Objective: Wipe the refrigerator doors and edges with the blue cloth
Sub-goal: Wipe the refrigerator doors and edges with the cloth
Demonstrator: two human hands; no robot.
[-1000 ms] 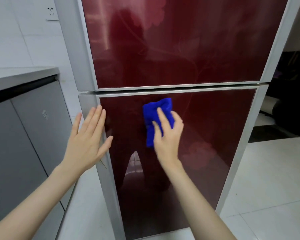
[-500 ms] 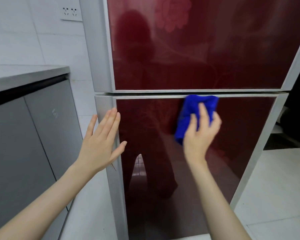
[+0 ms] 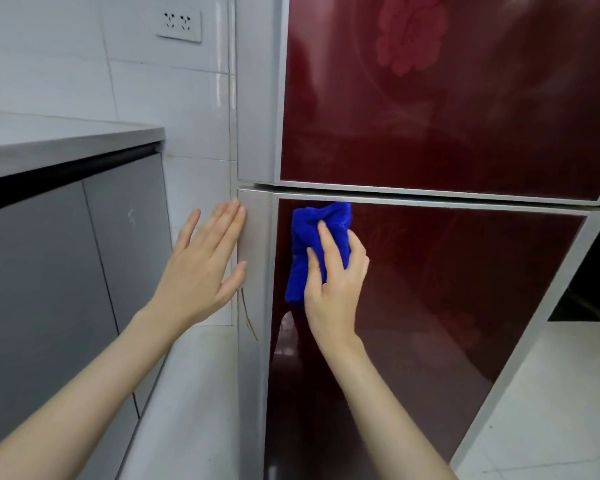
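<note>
The refrigerator has two glossy dark red doors with silver frames: an upper door [image 3: 447, 98] and a lower door [image 3: 447, 306]. A bunched blue cloth [image 3: 312, 233] is pressed against the upper left corner of the lower door, just under the gap between the doors. My right hand [image 3: 336, 282] grips the cloth and holds it to the glass. My left hand [image 3: 201, 268] lies flat with fingers spread against the silver left edge [image 3: 255, 271] of the lower door.
A grey cabinet [image 3: 66, 271] with a steel countertop [image 3: 59, 143] stands to the left. White wall tiles and a socket [image 3: 179, 24] are behind it. White floor tiles [image 3: 551, 410] lie to the right of the refrigerator, with a dark opening at the far right.
My right hand slid the blue cloth right along the top of the lower door, then back left to its upper left corner. My left hand stayed on the left edge. The view shifted left.
</note>
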